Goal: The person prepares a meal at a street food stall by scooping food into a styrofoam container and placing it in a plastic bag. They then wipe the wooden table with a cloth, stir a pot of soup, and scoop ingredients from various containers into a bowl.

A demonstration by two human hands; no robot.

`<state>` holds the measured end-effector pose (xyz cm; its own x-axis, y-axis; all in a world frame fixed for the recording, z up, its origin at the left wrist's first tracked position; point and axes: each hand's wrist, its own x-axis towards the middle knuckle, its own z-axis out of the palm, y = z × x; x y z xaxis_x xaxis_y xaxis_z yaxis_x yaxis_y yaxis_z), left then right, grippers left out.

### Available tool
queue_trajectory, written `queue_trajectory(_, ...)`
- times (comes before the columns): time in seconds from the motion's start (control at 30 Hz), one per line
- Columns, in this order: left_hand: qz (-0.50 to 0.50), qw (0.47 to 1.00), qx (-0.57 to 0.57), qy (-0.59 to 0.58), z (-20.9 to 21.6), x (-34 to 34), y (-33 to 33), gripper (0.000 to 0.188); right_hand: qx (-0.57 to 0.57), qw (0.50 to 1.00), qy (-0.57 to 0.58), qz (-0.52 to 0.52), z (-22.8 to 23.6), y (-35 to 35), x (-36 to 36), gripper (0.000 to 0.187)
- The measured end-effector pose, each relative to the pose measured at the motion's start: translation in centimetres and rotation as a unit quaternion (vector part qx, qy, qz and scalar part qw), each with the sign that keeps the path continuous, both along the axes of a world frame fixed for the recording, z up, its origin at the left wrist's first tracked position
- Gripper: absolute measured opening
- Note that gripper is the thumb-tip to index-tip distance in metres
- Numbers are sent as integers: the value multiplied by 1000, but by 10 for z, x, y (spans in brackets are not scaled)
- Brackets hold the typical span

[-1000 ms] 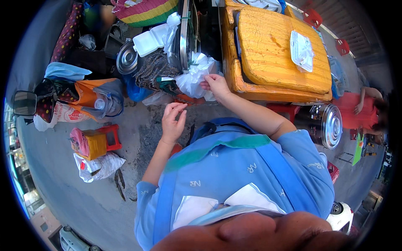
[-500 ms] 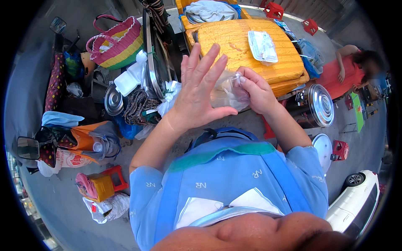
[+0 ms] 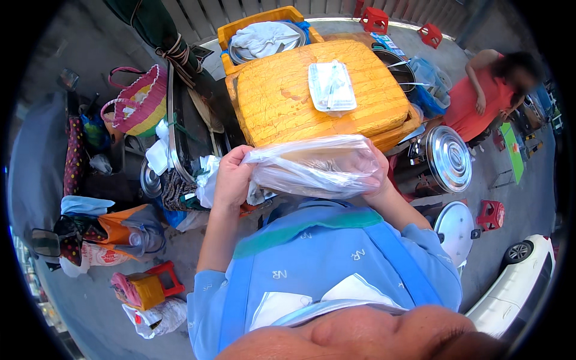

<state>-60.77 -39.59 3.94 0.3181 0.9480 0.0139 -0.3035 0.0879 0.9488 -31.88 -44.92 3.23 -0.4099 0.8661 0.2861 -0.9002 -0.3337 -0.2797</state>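
Note:
A thin clear plastic bag is stretched sideways in front of my chest. Its left edge is pinched between the thumb and fingers of my left hand. My right hand grips the other end; plastic partly covers its fingers, and I cannot tell whether they are inside the bag. Just beyond the bag stands a large yellow box with a cracked, tape-like surface. On its top lies a white takeaway container with a thin wrapped item on it, apart from both hands.
A tray with a white cloth sits behind the box. To the right are a steel pot with a lid, a round lid and a person in red. A striped woven basket and bundled bags are at left.
My left hand, spread open before, has come down and now pinches the bag. The bunched bag is drawn out wide between both hands. The view has shifted slightly.

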Motion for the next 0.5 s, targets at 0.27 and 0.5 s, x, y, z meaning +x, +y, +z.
queue_trajectory(0.27,-150,851,-85,-497,4,94,-15,40,-43,981,-189,25,36,53,56,71)
queue_trajectory(0.5,84,887,-18,-453,3,118,-28,47,181,555,-773,-248,6,251,169,23)
